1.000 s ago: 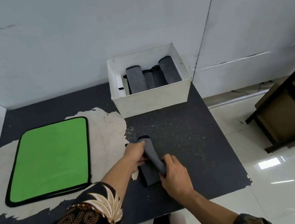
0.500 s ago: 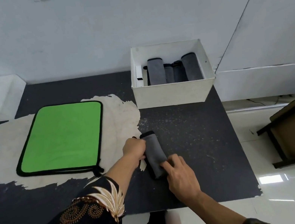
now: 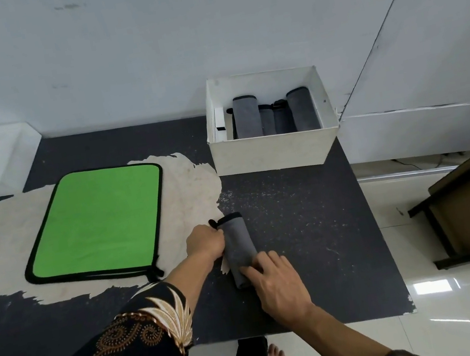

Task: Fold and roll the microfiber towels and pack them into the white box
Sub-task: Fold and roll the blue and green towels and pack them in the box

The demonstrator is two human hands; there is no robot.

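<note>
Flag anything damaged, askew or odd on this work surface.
The table's black covering is worn away in a ragged pale patch under the green towel, reaching the grey rolled towel. White flecks scatter near the white box. Nothing spilled.

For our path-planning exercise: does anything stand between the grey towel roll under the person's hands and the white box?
Nothing visible does. Only bare dark mat lies between the towel roll and the white box, whose top is open. The green towel lies off to the left.

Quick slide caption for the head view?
Left hand grips, right hand presses a rolled grey towel on the mat; white box behind, green towel flat.
</note>
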